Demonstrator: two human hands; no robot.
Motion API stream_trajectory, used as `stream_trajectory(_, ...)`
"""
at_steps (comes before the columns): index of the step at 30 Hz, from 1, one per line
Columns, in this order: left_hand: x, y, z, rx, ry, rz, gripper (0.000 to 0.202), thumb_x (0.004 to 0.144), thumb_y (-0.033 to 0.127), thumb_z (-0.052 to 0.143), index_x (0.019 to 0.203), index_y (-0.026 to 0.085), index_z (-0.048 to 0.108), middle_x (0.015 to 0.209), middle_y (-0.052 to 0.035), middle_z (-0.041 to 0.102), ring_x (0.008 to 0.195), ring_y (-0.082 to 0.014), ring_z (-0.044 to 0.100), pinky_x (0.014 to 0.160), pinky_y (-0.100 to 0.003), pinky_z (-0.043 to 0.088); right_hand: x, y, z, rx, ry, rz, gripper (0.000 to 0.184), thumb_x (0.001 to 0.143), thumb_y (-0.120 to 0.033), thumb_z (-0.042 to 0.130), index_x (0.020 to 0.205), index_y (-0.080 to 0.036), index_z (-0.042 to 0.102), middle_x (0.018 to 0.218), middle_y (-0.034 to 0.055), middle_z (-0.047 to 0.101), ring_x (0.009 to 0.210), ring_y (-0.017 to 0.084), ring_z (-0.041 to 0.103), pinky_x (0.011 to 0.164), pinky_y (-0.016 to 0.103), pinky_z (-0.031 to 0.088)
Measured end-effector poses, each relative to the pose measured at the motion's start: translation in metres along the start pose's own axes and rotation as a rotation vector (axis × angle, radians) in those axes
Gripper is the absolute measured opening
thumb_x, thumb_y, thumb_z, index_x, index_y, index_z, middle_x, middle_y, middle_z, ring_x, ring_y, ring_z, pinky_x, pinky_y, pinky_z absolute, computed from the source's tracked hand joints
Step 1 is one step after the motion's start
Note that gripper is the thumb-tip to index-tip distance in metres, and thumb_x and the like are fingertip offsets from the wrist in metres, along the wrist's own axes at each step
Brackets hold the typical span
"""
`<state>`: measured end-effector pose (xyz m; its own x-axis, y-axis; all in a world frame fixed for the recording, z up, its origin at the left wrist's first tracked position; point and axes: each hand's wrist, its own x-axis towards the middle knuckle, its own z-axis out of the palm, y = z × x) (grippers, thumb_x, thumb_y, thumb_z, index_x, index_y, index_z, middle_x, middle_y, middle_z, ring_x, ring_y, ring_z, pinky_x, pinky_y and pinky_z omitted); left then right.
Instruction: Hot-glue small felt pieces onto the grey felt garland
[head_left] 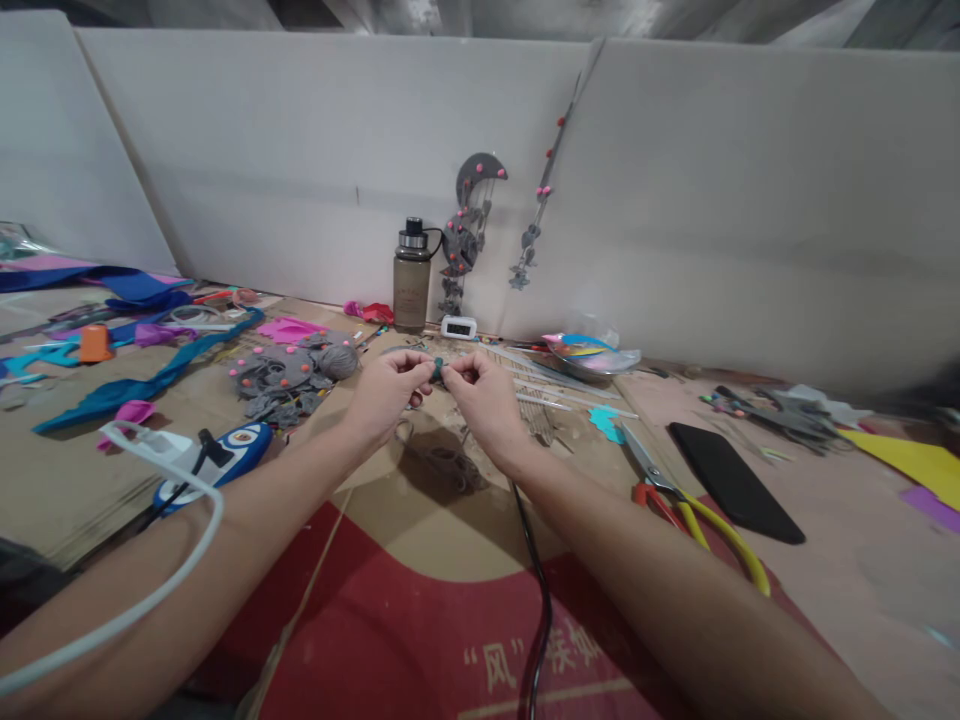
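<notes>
Head view: a green piece [438, 370] sits pinched between left hand [386, 393] and right hand [487, 405].

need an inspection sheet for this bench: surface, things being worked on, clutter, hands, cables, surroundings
surface: brown cardboard with a red printed area
job's things: small dark green piece, too small to identify; tangled grey strands below the hands
clutter: scissors with blades slightly apart, black slab like a phone, grey pile with pink and orange dots, blue strip
hands: left hand and right hand, fingers of both pinching the green piece
cables: white cable crossing the left forearm; black cable over the red area
surroundings: white panel behind, grey crescent against it; bottle upright
</notes>
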<state>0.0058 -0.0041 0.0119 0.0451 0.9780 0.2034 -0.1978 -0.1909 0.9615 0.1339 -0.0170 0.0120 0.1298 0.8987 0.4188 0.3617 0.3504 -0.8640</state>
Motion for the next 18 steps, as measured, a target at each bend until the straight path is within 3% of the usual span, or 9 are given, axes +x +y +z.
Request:
stream_trajectory(4, -0.002, 0.003, 0.001, 0.06, -0.002, 0.015, 0.017, 0.063, 0.029, 0.071, 0.068, 0.015, 0.062, 0.05, 0.0021, 0.052, 0.043, -0.0068, 0.045, 0.04, -0.018, 0.03, 0.0, 0.0, 0.0, -0.007, 0.002, -0.015, 0.015, 0.073, -0.032, 0.055, 0.071, -0.017, 0.056, 0.063, -0.0022, 0.052, 0.059, 0.011, 0.044, 0.057, 0.025, 0.034)
stream_trajectory(9, -0.002, 0.004, 0.0, 0.102, -0.003, 0.028, 0.014, 0.065, 0.028, 0.068, 0.068, 0.015, 0.062, 0.05, 0.0021, 0.052, 0.042, -0.0067, 0.043, 0.04, -0.018, 0.028, -0.002, 0.0, 0.001, 0.053, 0.013, -0.043, 0.022, 0.072, -0.031, 0.057, 0.09, -0.018, 0.056, 0.06, -0.0066, 0.043, 0.056, 0.011, 0.04, 0.054, 0.024, 0.031)
stream_trajectory(13, -0.003, 0.004, 0.0, 0.148, -0.028, 0.029, 0.014, 0.067, 0.028, 0.066, 0.069, 0.015, 0.061, 0.05, 0.0018, 0.052, 0.043, -0.0063, 0.042, 0.041, -0.018, 0.028, -0.002, 0.002, 0.001, 0.091, -0.053, -0.043, 0.018, 0.074, -0.032, 0.053, 0.08, -0.017, 0.061, 0.056, -0.0059, 0.041, 0.053, 0.01, 0.035, 0.051, 0.023, 0.027)
stream_trajectory(18, -0.003, 0.003, -0.001, 0.143, -0.079, -0.025, 0.024, 0.068, 0.035, 0.069, 0.077, 0.013, 0.065, 0.054, 0.0016, 0.053, 0.046, -0.0065, 0.045, 0.041, -0.017, 0.029, 0.002, 0.011, 0.002, 0.168, -0.038, 0.023, 0.016, 0.072, -0.032, 0.054, 0.074, -0.017, 0.059, 0.057, -0.0056, 0.044, 0.052, 0.009, 0.035, 0.051, 0.022, 0.028)
